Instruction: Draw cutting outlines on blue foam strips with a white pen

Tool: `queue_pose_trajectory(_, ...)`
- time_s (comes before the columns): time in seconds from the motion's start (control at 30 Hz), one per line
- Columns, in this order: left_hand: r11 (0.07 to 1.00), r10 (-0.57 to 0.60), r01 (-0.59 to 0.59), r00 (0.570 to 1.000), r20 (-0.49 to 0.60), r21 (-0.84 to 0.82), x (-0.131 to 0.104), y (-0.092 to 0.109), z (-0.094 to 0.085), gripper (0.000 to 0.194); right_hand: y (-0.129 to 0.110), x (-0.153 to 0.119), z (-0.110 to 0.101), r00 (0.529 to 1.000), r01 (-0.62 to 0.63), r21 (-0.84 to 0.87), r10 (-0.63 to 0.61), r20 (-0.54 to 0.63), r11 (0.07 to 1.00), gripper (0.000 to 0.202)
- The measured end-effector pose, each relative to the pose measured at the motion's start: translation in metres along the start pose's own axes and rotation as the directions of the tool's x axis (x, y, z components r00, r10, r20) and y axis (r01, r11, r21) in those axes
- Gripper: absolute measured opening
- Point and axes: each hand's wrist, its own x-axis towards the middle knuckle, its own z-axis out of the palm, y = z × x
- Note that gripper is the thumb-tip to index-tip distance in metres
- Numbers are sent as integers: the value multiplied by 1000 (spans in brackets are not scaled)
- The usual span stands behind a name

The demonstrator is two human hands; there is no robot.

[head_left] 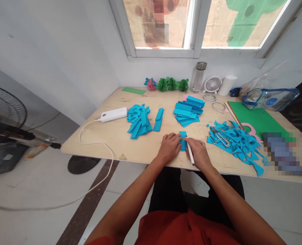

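Observation:
A small folded strip of blue paper (183, 145) lies on the table near its front edge, between my hands. My left hand (170, 146) holds its left side, fingers bent over it. In my right hand (197, 153) is a white marker pen (190, 154), its black-ended back pointing toward me. The pen's tip is hidden by my fingers. To the left are a fanned pile of blue cut pieces (140, 122) and a couple of folded strips (158, 119). Beyond my hands sits a stack of folded blue paper (188, 111).
Blue scraps (239, 141) with a craft knife (221, 136) on top lie at right, near green sheets (260, 117). A white power strip (113, 114) with a cable is at left. Paper ornaments (171, 84), a glass bottle (199, 77) and a small fan (212, 84) line the back.

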Motion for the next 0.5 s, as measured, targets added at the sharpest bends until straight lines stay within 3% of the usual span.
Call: queue_pose_trajectory(0.5, 993, -44, 42, 999, -17, -113, -1, -5, 0, 26, 3, -1, 2, 999, 43, -38, -44, -17, 998, 40)
